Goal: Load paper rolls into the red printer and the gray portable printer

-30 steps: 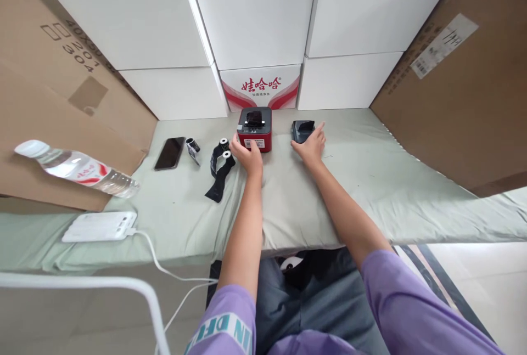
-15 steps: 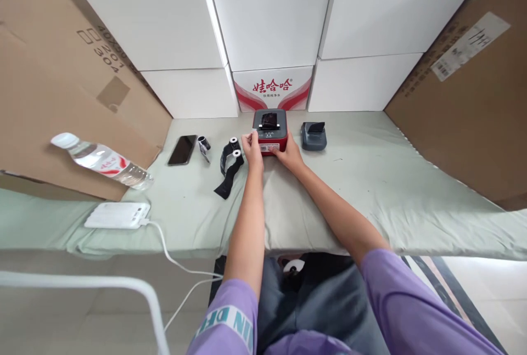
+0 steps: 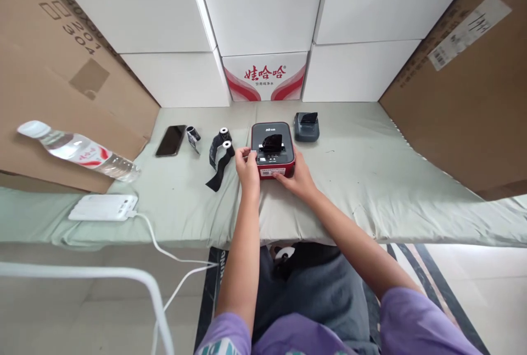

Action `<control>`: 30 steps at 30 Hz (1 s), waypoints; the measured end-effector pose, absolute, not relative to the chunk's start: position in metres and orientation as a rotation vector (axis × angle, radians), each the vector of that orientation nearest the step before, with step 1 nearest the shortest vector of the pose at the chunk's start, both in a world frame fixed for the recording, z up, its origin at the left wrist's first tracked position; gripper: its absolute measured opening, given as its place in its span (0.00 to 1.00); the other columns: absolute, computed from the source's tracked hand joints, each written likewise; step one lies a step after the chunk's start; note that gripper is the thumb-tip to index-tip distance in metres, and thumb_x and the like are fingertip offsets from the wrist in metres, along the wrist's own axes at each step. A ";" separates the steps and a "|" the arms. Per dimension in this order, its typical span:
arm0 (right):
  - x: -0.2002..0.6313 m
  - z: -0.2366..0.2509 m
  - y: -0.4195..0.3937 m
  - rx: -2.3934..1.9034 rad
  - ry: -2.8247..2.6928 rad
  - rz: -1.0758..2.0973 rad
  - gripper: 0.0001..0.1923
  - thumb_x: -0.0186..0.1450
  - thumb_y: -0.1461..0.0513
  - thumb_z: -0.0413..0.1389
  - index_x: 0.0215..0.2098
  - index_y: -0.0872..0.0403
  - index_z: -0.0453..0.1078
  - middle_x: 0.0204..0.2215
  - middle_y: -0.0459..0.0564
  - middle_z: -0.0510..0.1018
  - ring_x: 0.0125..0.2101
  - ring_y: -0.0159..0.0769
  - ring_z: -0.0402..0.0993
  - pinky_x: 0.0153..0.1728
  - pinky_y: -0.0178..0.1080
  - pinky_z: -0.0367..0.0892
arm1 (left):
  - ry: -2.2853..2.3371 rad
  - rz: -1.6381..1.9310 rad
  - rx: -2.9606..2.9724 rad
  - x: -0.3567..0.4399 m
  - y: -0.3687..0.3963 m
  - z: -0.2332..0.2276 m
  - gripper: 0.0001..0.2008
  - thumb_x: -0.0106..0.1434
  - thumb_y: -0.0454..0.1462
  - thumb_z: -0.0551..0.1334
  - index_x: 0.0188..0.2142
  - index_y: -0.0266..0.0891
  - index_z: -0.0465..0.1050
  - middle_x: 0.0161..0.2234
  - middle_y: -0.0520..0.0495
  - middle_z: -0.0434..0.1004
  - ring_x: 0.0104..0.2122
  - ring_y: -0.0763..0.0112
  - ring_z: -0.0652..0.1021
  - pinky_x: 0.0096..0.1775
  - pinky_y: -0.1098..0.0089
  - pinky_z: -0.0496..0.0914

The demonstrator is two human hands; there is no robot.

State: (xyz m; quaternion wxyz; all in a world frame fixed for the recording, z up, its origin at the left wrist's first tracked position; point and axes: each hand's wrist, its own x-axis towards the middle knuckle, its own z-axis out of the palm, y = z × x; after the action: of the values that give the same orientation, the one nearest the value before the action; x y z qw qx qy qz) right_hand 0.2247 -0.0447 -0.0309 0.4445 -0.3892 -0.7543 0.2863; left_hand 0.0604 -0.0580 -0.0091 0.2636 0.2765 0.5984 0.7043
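A small boxy label printer [image 3: 269, 131], red-sided with a dark top, sits on the cloth between my hands. A glossy black strip [image 3: 272, 143] sticks up out of its slot. My left hand [image 3: 248, 168] grips its left front corner, thumb on the top edge. My right hand [image 3: 300, 178] holds the right front corner, its thumb against the labelled front. Left of my left hand, two partly unrolled rolls of black tape [image 3: 223, 164] lie on the cloth. Just beyond my right hand rests a smaller dark grey printer [image 3: 307, 131], also with a black strip out of its top.
Farther left are a phone [image 3: 171, 141], a small black roll [image 3: 193, 134], a white power bank [image 3: 102, 208] with a cable, and a leaning water bottle [image 3: 88, 153]. White boxes [image 3: 263, 9] wall the back; brown cartons [image 3: 465, 86] flank both sides. A white tube [image 3: 102, 272] crosses lower left.
The red printer has come toward me, away from the back boxes, with both hands still on it. My view has tilted down and shifted slightly.
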 end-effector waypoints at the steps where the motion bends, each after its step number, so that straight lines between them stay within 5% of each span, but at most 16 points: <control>1: 0.226 -0.031 -0.043 -0.955 -1.871 0.701 0.55 0.60 0.42 0.66 0.75 0.52 0.48 0.68 0.66 0.64 0.69 0.60 0.61 0.69 0.62 0.59 | 1.551 1.898 0.697 0.061 -0.055 -0.011 0.07 0.59 0.37 0.60 0.38 0.43 0.68 0.37 0.51 0.74 0.39 0.68 0.76 0.44 0.69 0.70; 7: 0.235 -0.033 -0.037 -0.900 -1.799 0.854 0.42 0.70 0.39 0.50 0.73 0.53 0.53 0.68 0.64 0.64 0.67 0.54 0.63 0.66 0.55 0.65 | 1.291 1.911 0.596 0.062 -0.044 -0.019 0.14 0.57 0.40 0.58 0.43 0.41 0.69 0.39 0.48 0.76 0.38 0.67 0.78 0.41 0.69 0.72; 14: 0.233 -0.038 -0.035 -0.938 -1.776 0.870 0.43 0.70 0.35 0.42 0.72 0.51 0.53 0.68 0.62 0.64 0.68 0.53 0.62 0.69 0.56 0.61 | 1.387 2.081 0.796 0.066 -0.044 -0.034 0.18 0.64 0.44 0.54 0.47 0.39 0.74 0.49 0.40 0.80 0.51 0.61 0.80 0.54 0.63 0.74; 21: 0.226 -0.033 -0.038 -0.967 -1.946 0.601 0.54 0.61 0.34 0.58 0.74 0.52 0.47 0.68 0.66 0.63 0.69 0.59 0.59 0.70 0.61 0.58 | 1.334 2.072 0.810 0.064 -0.044 -0.036 0.20 0.61 0.46 0.57 0.48 0.39 0.76 0.51 0.40 0.81 0.54 0.60 0.80 0.58 0.62 0.72; 30: 0.222 -0.031 -0.041 -0.994 -1.903 0.629 0.53 0.59 0.43 0.65 0.72 0.54 0.49 0.66 0.67 0.65 0.68 0.59 0.62 0.69 0.60 0.59 | 1.332 2.008 0.814 0.062 -0.045 -0.036 0.22 0.59 0.44 0.55 0.50 0.38 0.74 0.53 0.39 0.79 0.55 0.60 0.79 0.57 0.63 0.72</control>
State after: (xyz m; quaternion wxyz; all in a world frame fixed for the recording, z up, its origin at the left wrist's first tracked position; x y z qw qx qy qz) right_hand 0.2222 -0.0413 -0.0309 0.4367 -0.3998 -0.7652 0.2530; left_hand 0.0618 -0.0454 -0.0357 0.2948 0.3057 0.5003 0.7545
